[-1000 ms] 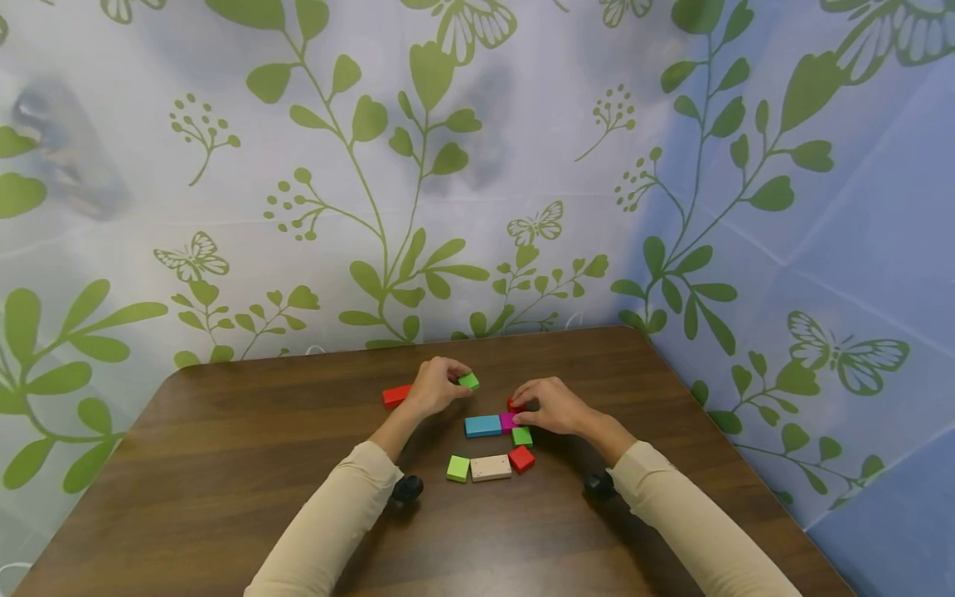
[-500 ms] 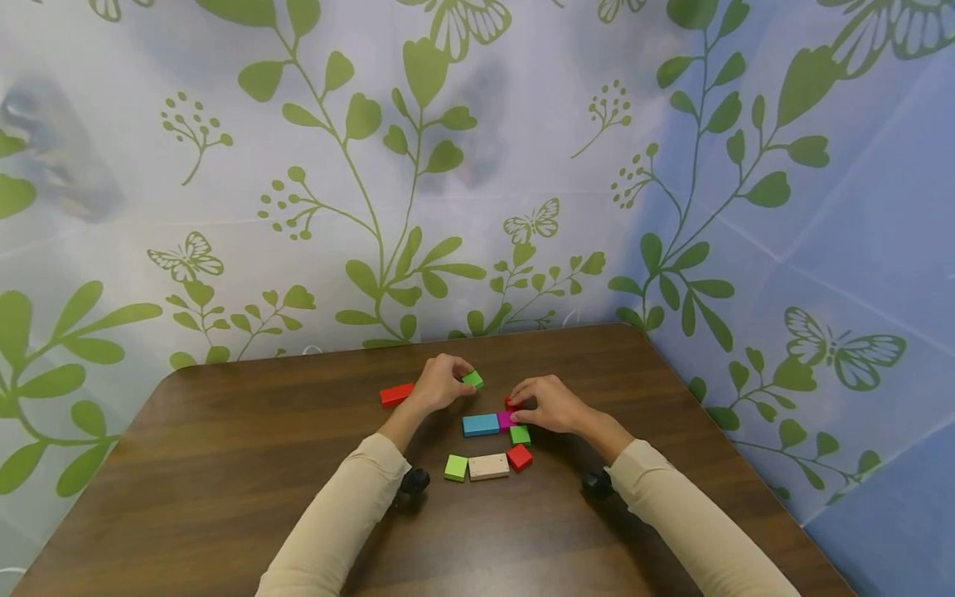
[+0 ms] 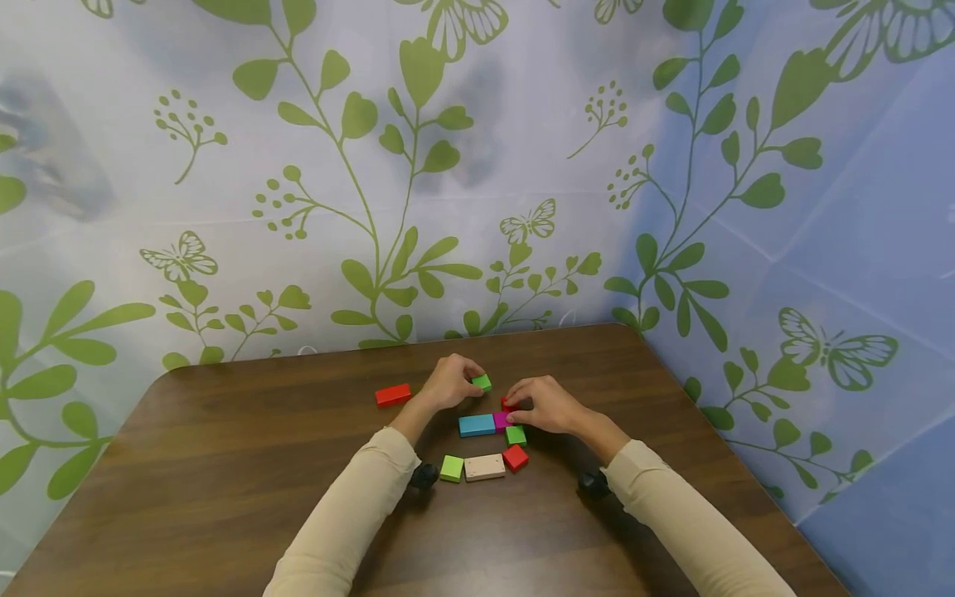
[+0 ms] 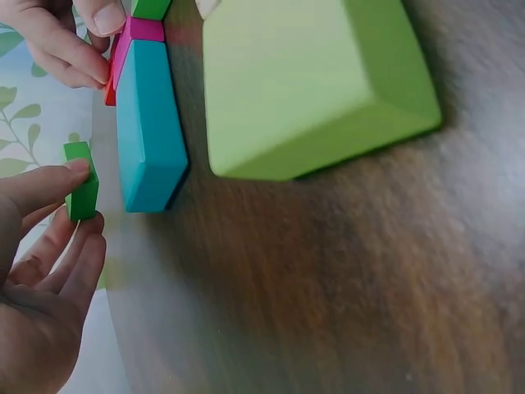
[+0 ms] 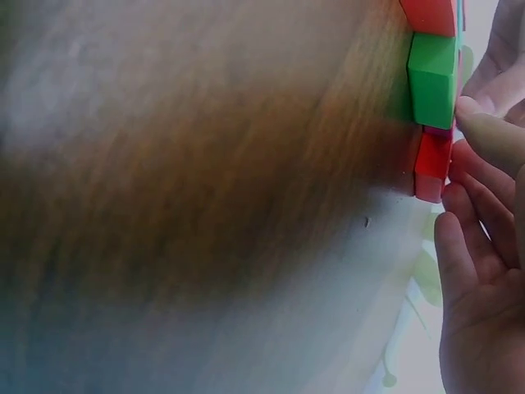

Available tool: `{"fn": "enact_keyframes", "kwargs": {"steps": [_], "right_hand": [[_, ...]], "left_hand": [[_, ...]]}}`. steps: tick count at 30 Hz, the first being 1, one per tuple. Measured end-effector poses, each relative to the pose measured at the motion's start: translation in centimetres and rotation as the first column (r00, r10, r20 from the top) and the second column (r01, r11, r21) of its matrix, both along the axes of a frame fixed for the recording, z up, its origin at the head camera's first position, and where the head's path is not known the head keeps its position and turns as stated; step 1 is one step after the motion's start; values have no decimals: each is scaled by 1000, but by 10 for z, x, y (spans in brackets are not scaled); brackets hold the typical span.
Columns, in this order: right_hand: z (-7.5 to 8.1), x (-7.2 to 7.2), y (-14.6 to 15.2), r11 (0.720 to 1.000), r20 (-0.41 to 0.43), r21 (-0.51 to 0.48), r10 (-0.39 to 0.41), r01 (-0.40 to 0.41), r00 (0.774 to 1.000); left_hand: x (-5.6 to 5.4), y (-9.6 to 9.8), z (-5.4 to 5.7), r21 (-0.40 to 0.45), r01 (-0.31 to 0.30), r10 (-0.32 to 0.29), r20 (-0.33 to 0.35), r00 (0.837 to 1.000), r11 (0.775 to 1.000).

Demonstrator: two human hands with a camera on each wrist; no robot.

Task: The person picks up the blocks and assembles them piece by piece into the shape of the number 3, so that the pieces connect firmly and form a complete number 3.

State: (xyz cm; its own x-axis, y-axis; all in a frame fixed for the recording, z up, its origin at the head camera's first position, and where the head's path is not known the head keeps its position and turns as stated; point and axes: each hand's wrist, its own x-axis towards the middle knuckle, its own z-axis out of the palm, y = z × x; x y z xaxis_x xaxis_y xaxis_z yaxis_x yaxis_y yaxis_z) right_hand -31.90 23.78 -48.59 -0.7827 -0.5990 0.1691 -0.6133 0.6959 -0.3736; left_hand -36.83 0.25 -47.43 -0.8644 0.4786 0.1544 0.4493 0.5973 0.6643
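Note:
My left hand (image 3: 451, 381) pinches a small green block (image 3: 482, 383) between thumb and fingers, a little behind a blue block (image 3: 477, 426); the left wrist view shows the grip on that green block (image 4: 84, 193) plainly. To the right, the curled fingers of my right hand (image 3: 550, 405) are at a small red block (image 3: 506, 404), partly hidden. My right thumb lies at a magenta block (image 3: 501, 421) that adjoins the blue one. In the right wrist view the red block (image 5: 432, 164) sits beside a second green block (image 5: 433, 82).
Nearer the front, a lime block (image 3: 451, 468), a tan wooden block (image 3: 485, 467) and a turned red block (image 3: 516, 457) form a row. A longer red block (image 3: 393, 395) lies behind on the left. Patterned curtain (image 3: 313, 207) hangs beyond the brown table (image 3: 224, 464).
My left hand has moved slightly right with the green block, closer to my right hand. My right hand stays at the red and magenta blocks. The head view has shifted a little.

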Motion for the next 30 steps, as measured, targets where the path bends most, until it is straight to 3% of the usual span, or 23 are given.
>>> {"fn": "enact_keyframes", "kwargs": {"steps": [9, 21, 30], "right_hand": [[0, -1, -2, 1000, -7, -4, 12, -12, 1000], [-1, 2, -3, 1000, -6, -15, 8, -8, 1000], [-2, 2, 0, 1000, 3, -20, -11, 11, 1000]], "left_hand": [[-4, 7, 0, -41, 4, -4, 5, 1000, 999], [-7, 14, -2, -79, 129, -128, 18, 992, 988], [-9, 14, -7, -34, 110, -109, 35, 993, 993]]}}
